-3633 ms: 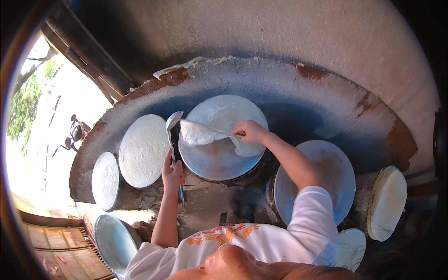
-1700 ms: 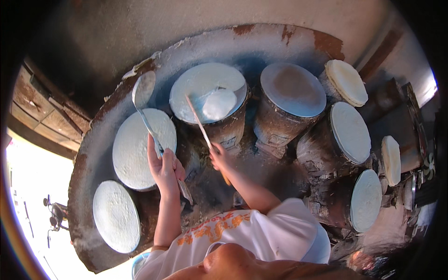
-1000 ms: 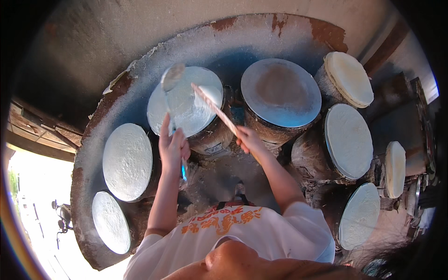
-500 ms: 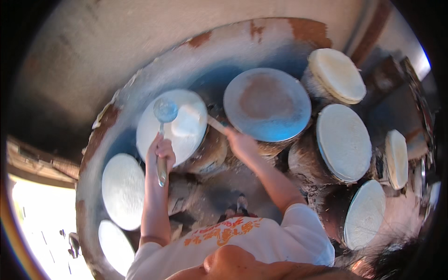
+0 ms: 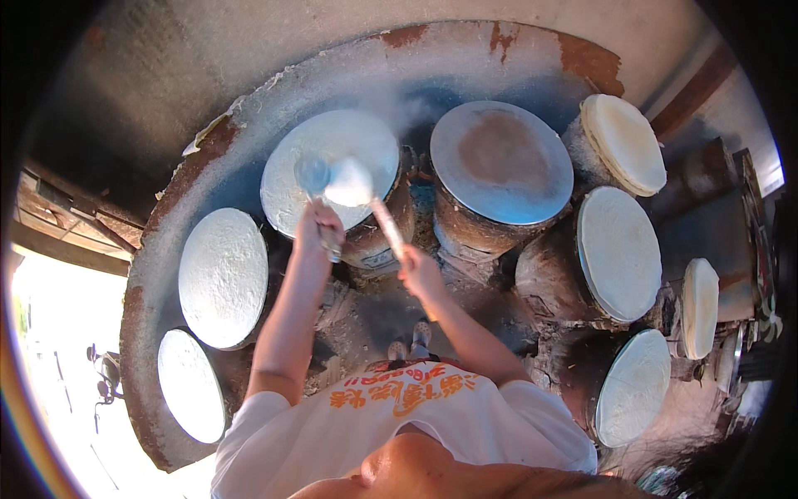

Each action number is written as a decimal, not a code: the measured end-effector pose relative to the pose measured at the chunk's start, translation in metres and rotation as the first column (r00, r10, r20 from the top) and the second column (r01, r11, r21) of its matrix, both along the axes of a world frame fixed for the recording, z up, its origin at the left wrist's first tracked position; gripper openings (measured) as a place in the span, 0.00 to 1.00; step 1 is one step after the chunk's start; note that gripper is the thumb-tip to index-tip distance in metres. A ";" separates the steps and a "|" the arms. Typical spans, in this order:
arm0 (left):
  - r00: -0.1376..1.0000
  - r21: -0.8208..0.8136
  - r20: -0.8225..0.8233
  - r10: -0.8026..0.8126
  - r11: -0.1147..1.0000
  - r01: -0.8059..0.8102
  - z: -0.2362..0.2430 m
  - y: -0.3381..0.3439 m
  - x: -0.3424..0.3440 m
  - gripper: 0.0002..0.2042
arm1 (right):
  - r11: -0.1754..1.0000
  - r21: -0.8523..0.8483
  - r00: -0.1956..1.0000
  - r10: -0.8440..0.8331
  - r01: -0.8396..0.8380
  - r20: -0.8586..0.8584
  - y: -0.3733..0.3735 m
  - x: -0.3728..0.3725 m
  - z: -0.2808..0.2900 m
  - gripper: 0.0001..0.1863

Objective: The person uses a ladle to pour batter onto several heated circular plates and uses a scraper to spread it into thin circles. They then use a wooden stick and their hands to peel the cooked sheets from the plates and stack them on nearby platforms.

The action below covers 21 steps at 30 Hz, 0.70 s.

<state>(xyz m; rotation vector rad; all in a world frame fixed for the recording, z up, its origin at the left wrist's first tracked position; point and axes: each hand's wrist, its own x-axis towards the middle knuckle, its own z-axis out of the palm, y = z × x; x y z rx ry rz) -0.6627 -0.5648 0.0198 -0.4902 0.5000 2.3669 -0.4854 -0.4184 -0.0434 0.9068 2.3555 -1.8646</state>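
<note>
My left hand (image 5: pixel 319 226) is closed round the handle of a ladle (image 5: pixel 312 174), whose round bowl hangs over the back-left griddle (image 5: pixel 366 138). White batter coats that griddle's top, and steam rises behind it. In my right hand (image 5: pixel 422 275) is the wooden handle of a spreader (image 5: pixel 387 226). Its white end, smeared by motion, is over the same griddle beside the ladle's bowl; I cannot tell whether it touches the batter. To the right stands a bare round griddle (image 5: pixel 503 162) with a brown centre.
White rounds cover the left griddle (image 5: pixel 223 277), the near-left one (image 5: pixel 190 387), the right one (image 5: pixel 619 254) and the near-right one (image 5: pixel 634 388). A stack of pale flat rounds (image 5: pixel 623 145) stands at the back right. A curved, rusty-edged wall (image 5: pixel 274 108) rings the griddles.
My view has shifted, so the griddles sit differently in the picture. The ladle is closer to the spreader. The spreader's head, over the griddle's right half, is now blurred; steam shows behind.
</note>
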 end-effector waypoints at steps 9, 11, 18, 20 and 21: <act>0.929 0.759 0.369 -0.010 0.581 -0.295 0.026 -0.031 0.069 0.15 | 0.784 0.613 0.828 0.275 0.101 -0.488 -0.009 -0.042 0.035 0.14; 0.958 0.795 0.286 -0.016 0.562 -0.228 0.055 -0.013 0.092 0.14 | 0.882 0.455 0.936 0.050 0.122 -0.349 0.041 -0.051 0.024 0.15; 0.986 0.758 0.142 -0.087 0.650 -0.051 0.137 -0.017 0.098 0.15 | 0.823 0.490 0.853 0.453 -0.289 -0.258 -0.002 -0.019 -0.020 0.19; 0.981 0.728 -0.116 -0.153 0.659 0.189 0.136 -0.019 0.114 0.17 | 0.901 0.422 0.920 0.248 -0.103 -0.305 0.013 -0.001 -0.018 0.18; 0.969 0.697 -0.155 -0.194 0.673 0.246 0.141 -0.009 0.129 0.18 | 0.885 0.421 0.902 0.331 -0.196 -0.276 0.021 0.031 -0.016 0.18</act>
